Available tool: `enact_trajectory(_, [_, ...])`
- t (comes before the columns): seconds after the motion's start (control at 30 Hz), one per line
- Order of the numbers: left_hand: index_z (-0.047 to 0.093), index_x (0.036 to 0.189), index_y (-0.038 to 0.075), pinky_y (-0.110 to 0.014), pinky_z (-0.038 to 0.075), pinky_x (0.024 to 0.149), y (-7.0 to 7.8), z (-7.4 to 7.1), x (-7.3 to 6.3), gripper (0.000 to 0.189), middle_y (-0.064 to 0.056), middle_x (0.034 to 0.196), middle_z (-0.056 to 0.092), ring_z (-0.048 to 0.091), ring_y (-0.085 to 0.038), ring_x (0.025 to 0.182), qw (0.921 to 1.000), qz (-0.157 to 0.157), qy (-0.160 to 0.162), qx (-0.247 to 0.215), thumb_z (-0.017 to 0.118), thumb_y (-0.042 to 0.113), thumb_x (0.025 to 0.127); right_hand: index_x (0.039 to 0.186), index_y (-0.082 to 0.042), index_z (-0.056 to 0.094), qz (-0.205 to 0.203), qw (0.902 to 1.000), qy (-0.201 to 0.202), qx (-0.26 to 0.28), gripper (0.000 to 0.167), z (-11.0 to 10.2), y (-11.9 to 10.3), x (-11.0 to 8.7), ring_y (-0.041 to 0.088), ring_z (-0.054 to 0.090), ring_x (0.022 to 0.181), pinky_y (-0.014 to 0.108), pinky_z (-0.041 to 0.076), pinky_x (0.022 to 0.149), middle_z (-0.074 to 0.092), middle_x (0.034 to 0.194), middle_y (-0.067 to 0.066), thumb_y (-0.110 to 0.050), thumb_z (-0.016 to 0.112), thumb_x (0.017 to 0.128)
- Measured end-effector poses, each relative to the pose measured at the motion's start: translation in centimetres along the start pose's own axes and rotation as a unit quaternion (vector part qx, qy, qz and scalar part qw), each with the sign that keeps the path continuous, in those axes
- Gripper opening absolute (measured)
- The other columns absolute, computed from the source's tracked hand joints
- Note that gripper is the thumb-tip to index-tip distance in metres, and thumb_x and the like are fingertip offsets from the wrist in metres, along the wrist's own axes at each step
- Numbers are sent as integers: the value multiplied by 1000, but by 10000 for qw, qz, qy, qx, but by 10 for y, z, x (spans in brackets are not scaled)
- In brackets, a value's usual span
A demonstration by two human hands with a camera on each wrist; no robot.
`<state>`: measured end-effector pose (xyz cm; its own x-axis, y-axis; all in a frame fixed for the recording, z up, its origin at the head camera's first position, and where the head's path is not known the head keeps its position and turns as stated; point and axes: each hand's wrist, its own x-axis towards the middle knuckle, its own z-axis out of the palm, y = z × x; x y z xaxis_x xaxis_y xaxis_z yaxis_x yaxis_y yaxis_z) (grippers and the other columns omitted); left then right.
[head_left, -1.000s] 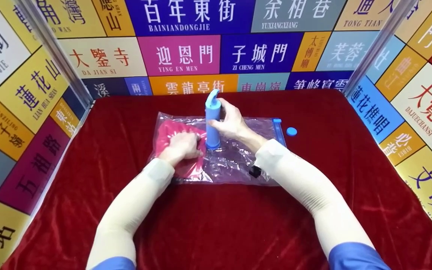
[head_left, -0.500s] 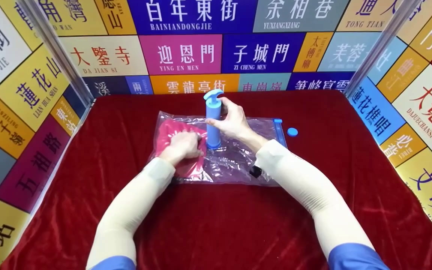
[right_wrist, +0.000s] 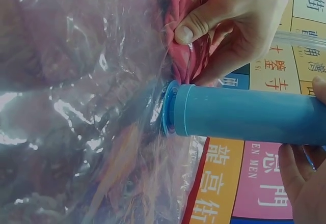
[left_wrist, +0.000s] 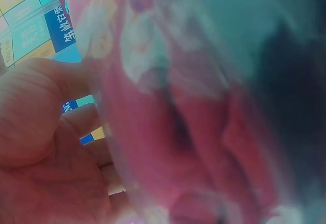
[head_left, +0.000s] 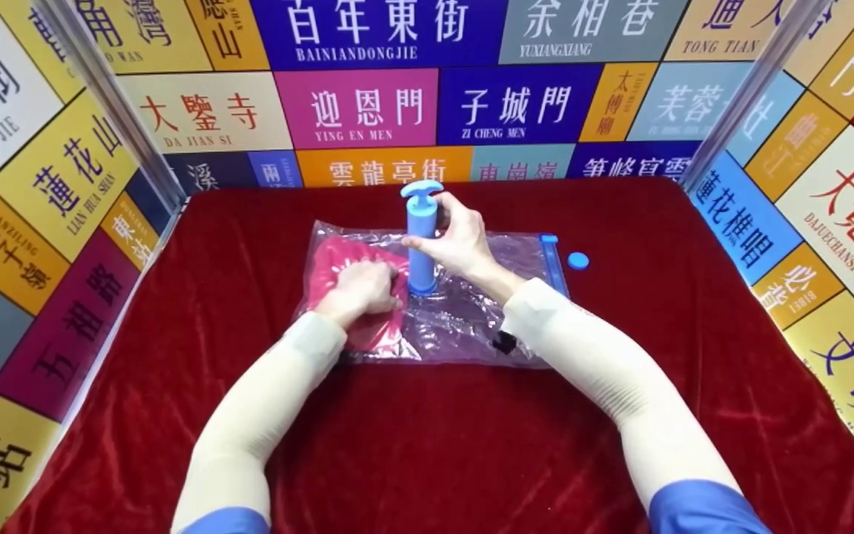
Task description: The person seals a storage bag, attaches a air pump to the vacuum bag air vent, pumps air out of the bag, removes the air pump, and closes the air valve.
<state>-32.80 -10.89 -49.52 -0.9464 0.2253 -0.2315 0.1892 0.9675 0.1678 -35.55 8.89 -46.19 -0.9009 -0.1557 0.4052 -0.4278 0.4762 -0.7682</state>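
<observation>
Blue plastic makes up the pump (head_left: 421,221), upright on the clear bag (head_left: 460,330), its long axis near vertical, handle (head_left: 422,190) uppermost, foot (head_left: 422,288) against the bag. Just right of the pump, the right hand (head_left: 461,239) grips it between thumb and fingers; just left, the left hand (head_left: 366,288) grasps bag and pink cloth (head_left: 329,259) together. A good seal probably calls for a square, untilted hold.

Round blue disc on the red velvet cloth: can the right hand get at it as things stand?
Probably yes, but only after letting go: the right hand grips the blue cylindrical pump. The disc lies uncovered beside the clear plastic bag.
</observation>
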Motion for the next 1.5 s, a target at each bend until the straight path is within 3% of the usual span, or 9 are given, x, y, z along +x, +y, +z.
enact_trajectory(0.3, [77, 116, 13, -61, 64, 106, -2, 1, 1, 35, -19, 121, 79, 74, -43, 122, 9999, -22, 82, -83, 86, 39, 95, 138, -7, 70, -97, 9990, -421, 135, 61, -4, 1, 1, 36, 83, 107, 54, 69, 98, 83, 124, 16, -25, 96, 86])
enact_trajectory(0.47, [78, 125, 15, -61, 66, 98, -5, 6, 7, 43, -19, 121, 78, 73, -43, 120, 9999, 32, 129, 89, 86, 44, 94, 139, -7, 71, -66, 9987, -499, 64, 59, -6, 0, 1, 35, 84, 108, 50, 69, 98, 84, 122, 16, -25, 95, 88])
enact_trajectory(0.67, [76, 133, 14, -61, 63, 108, 0, 1, 0, 48, -20, 129, 77, 71, -43, 128, 9999, -35, 76, 65, 86, 42, 95, 132, -8, 72, -47, 9987, -501, -27, 53, -6, -3, 1, 35, 84, 106, 47, 69, 94, 85, 119, 16, -26, 96, 88])
enact_trajectory(0.93, [77, 115, 11, -58, 66, 96, -3, 5, 5, 41, -19, 118, 78, 73, -43, 115, 9998, -13, 140, 120, 88, 44, 93, 131, -8, 71, 64, 9988, -380, -311, 58, -6, -5, 1, 31, 82, 102, 44, 67, 92, 85, 117, 14, -30, 99, 86])
enact_trajectory(1.3, [76, 130, 10, -60, 64, 106, 1, 0, 0, 50, -19, 129, 78, 73, -42, 125, 10000, -6, 60, -16, 88, 41, 93, 131, -11, 72, 203, 9982, -441, -351, 60, -10, -3, 1, 27, 82, 102, 43, 67, 91, 85, 118, 12, -35, 100, 85])
enact_trajectory(1.5, [76, 118, 11, -59, 63, 105, 0, -2, 1, 48, -15, 120, 80, 75, -39, 118, 9993, 55, 273, -232, 93, 43, 88, 130, -9, 72, 153, 9983, -526, -176, 59, -12, -2, 3, 29, 84, 104, 47, 68, 96, 86, 117, 14, -32, 101, 84])
